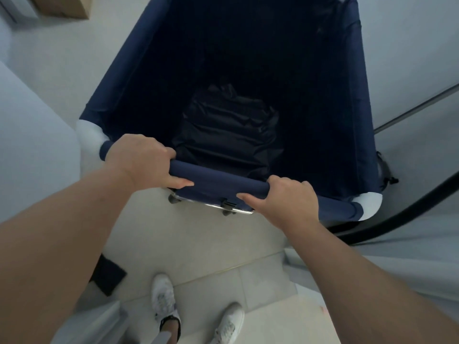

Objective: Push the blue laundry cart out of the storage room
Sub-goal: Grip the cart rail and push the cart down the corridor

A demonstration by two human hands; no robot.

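The blue laundry cart (129,78) fills the middle of the head view, a deep navy fabric bin with white corner caps. Its near rim (218,182) runs across in front of me. My left hand (141,162) is wrapped over the left part of that rim. My right hand (285,202) grips the rim further right. A dark crumpled bag (228,130) lies at the bottom of the bin. Two small castor wheels (173,198) show under the near edge.
A white wall (29,145) stands close on the left of the cart, and another pale wall or door (409,58) with a dark frame edge (397,219) on the right. A cardboard box (64,6) sits far left. My white shoes (164,299) stand on pale tiles.
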